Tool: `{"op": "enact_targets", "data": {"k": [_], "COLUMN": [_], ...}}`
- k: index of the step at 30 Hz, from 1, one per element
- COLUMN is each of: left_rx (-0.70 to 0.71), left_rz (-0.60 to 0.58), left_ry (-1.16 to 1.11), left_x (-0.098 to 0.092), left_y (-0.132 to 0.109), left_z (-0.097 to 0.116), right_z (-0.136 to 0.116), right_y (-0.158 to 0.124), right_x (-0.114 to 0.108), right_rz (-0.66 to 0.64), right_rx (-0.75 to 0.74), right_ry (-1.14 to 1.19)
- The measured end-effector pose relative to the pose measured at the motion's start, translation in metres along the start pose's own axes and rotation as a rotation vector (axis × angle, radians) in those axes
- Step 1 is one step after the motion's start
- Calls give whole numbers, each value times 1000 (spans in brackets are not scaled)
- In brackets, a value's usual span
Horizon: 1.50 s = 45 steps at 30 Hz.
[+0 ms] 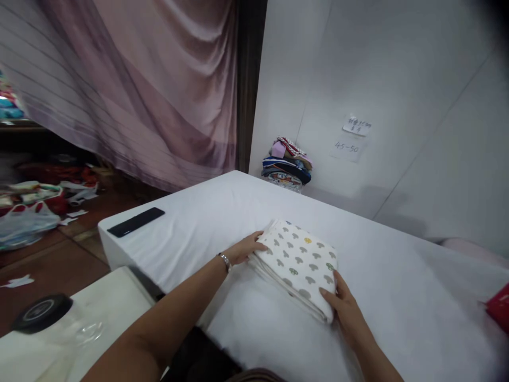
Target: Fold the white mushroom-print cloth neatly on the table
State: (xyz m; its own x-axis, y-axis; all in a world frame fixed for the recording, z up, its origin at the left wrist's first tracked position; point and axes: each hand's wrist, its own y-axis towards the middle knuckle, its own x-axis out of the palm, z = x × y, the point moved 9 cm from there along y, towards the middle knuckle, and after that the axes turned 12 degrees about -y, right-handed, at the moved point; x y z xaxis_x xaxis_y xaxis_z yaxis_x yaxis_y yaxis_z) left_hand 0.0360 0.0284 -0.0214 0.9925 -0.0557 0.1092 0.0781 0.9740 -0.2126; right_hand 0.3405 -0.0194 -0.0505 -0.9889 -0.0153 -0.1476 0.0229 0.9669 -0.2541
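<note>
A folded white cloth (296, 257) with a grey mushroom print, plus a few yellow and green ones, lies at a slant over the white-covered table (199, 233). Its layers show along the near edge. My left hand (248, 248) grips the cloth's left corner, thumb on top and the other fingers partly hidden; a metal bracelet is on that wrist. At the right corner, my right hand (342, 300) holds the cloth's edge between thumb and fingers.
A black phone (136, 222) lies at the table's left end. Behind the far edge rises a stack of folded clothes (287, 164). A pink curtain (178, 79) hangs at left; a jar with a black lid (43, 313) is at lower left. Something red (499, 309) is at far right.
</note>
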Motion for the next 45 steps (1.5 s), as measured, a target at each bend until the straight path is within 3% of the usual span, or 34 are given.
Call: {"op": "enact_targets", "data": {"k": [4,7,10,13,16,18,21,24,29,36,41,45], "left_rx": [-86,-64,-54,11,161,317,544,665,673,643,696,718], "left_rz": [54,149,173,202,238,223,96,-46,-141,-127,-140,-127], "left_ry": [80,129,103,89,233,412,666,824,911,943,970,926], "left_x": [-8,-19,-25,-33,-36,-28,-1,25,36,38,44,36], "left_y": [-8,-17,-26,-36,-49,-59,-71,-73,-66,-70,-73,-74], "left_z": [-13,-13,-13,-9,4,18,32,33,28,30,25,18], "right_z": [-3,-30,-55,-65,-62,-59,-62,-66,-63,-61,-62,-50], "right_y": [-2,-17,-38,-53,-54,-53,-54,-54,-54,-54,-56,-59], "right_x": [-13,-14,10,39,60,70,80,84,85,83,84,83], "right_rz": [91,215,127,-30,-111,-140,-139,-122,-131,-134,-120,-84], "right_rx": [-147,-424,-719,-886,-910,-925,-979,-1005,-1015,-1051,-1111,-1133], "right_ry": [-323,-595,-725,-800,-935,-1054,-1187,-1257,-1303,-1238,-1199,-1199]}}
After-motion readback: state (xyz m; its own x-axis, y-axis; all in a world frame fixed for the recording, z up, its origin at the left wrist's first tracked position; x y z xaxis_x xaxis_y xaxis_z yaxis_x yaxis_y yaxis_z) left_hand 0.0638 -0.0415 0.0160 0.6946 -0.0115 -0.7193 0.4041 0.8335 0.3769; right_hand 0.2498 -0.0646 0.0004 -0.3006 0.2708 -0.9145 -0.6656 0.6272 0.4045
